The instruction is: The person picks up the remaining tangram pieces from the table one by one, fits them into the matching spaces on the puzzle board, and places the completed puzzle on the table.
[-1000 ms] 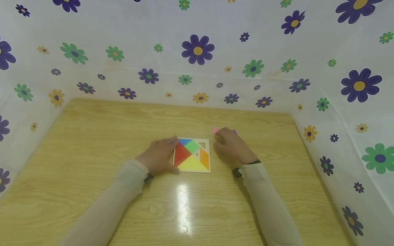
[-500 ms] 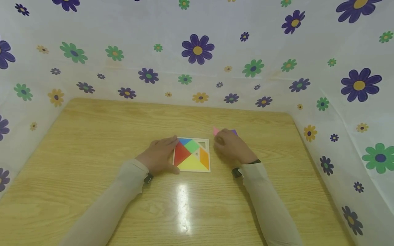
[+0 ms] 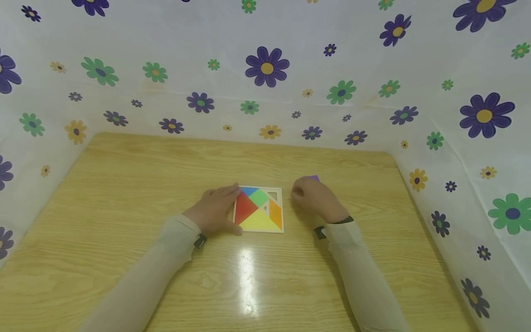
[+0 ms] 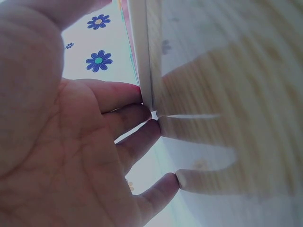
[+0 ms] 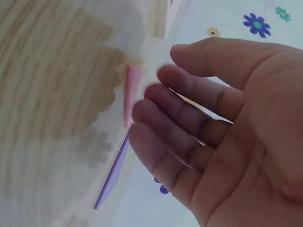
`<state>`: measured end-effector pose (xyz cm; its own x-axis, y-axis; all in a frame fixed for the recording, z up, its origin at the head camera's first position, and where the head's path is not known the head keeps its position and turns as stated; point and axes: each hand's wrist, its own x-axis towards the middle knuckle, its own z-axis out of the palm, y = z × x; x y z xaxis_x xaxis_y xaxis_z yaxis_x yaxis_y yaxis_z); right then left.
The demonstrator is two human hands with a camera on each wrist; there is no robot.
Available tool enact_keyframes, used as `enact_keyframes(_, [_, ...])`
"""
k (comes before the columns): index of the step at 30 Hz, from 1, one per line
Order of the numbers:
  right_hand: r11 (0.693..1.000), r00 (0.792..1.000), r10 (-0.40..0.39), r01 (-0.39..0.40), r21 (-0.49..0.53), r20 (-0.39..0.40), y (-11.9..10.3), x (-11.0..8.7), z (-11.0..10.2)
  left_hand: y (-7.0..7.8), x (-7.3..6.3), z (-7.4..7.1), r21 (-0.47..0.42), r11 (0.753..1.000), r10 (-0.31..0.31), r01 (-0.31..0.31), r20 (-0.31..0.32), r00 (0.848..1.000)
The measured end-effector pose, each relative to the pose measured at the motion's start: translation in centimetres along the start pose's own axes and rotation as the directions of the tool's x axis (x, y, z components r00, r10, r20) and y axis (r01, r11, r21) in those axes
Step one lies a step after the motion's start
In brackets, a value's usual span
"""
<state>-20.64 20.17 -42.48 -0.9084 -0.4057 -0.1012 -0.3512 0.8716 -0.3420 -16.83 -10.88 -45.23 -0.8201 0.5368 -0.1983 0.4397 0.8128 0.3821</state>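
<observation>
A tangram board (image 3: 274, 189) with a pale frame lies flat on the table. Red, blue, green, yellow and orange pieces sit in it, and two triangular slots show bare at its right. My left hand (image 3: 213, 210) rests along the board's left side, thumb at the near corner. In the left wrist view its fingers are nearly straight, some tips touching the board's edge and the table. Right of the board is my right hand (image 3: 315, 196), fingers loosely bent. The right wrist view shows a pink piece (image 5: 132, 94) flat on the table at its fingertips, beside a purple piece (image 5: 113, 175).
A wooden table (image 3: 145, 170) with a glossy surface extends around both hands. White cloth walls (image 3: 166, 37) with printed flowers enclose it at the back and both sides. A light glare (image 3: 248, 281) lies on the wood in front of the board.
My right hand has drawn slightly toward me and to the right. The pink piece, visible earlier past its fingers in the head view, is now hidden there. My left hand and the board stay put.
</observation>
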Motion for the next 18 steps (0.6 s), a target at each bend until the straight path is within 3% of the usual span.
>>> enact_keyframes(7, [0.997,1.000,-0.004,0.003,-0.072,-0.020,1.0,0.0,0.8,0.2,-0.1,-0.1,-0.004,1.000,-0.002,0.002,0.002,1.000])
enact_keyframes(13, [0.998,1.000,0.001,-0.002,-0.063,-0.011,1.5,0.0,1.1,0.2,0.0,0.0,-0.001,1.000,-0.007,0.007,0.001,1.000])
enact_keyframes(18, [0.997,0.997,0.079,-0.078,-0.025,0.011,1.4,0.0,1.0,0.0,0.2,0.2,0.002,1.000,-0.008,0.008,-0.002,1.000])
